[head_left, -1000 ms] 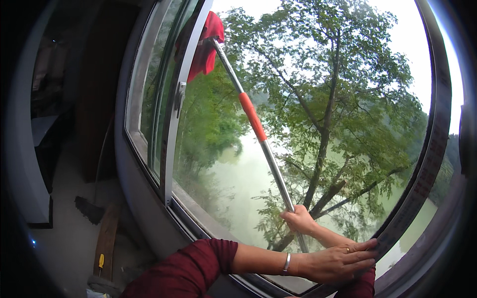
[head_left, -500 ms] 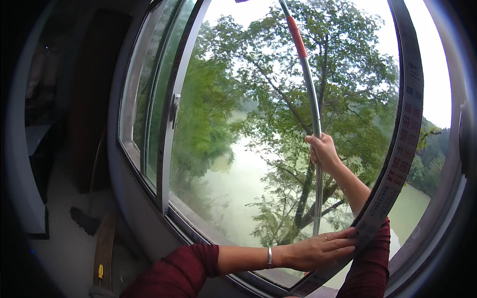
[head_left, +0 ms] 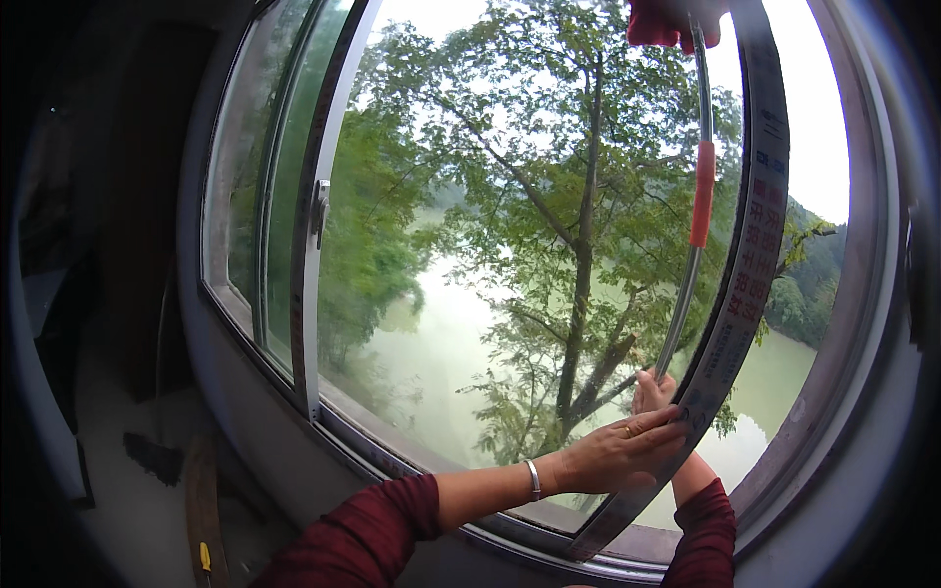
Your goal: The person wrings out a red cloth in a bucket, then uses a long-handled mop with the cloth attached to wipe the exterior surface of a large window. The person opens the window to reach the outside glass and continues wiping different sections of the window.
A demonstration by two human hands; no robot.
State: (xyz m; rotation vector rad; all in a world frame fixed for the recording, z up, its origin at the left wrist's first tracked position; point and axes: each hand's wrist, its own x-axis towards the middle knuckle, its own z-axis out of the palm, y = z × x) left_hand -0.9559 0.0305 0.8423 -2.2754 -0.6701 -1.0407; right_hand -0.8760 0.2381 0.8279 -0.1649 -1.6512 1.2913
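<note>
The right hand (head_left: 650, 394) is wrapped around the lower part of a shiny metal pole (head_left: 683, 304), which rises outside the glass and leans a little to the right. An orange sleeve (head_left: 704, 191) covers part of the pole, and a red cloth (head_left: 659, 24) sits at its top, cut off by the upper edge of the view. The left hand (head_left: 618, 455) lies with fingers straight against the frame bar (head_left: 753, 255), gripping nothing (a silver bracelet (head_left: 533, 480) circles that wrist). The frame bar stands in the way between the left hand and the right forearm (head_left: 694, 477), and the left hand hides the right wrist. A latch (head_left: 321, 211) sits on the upright at left. Beyond the glass are a leafy tree (head_left: 585, 255) and pale green water (head_left: 431, 363). At lower left are a dark broom head (head_left: 152, 458), a wooden board (head_left: 203, 500) and a yellow-handled tool (head_left: 205, 557).
</note>
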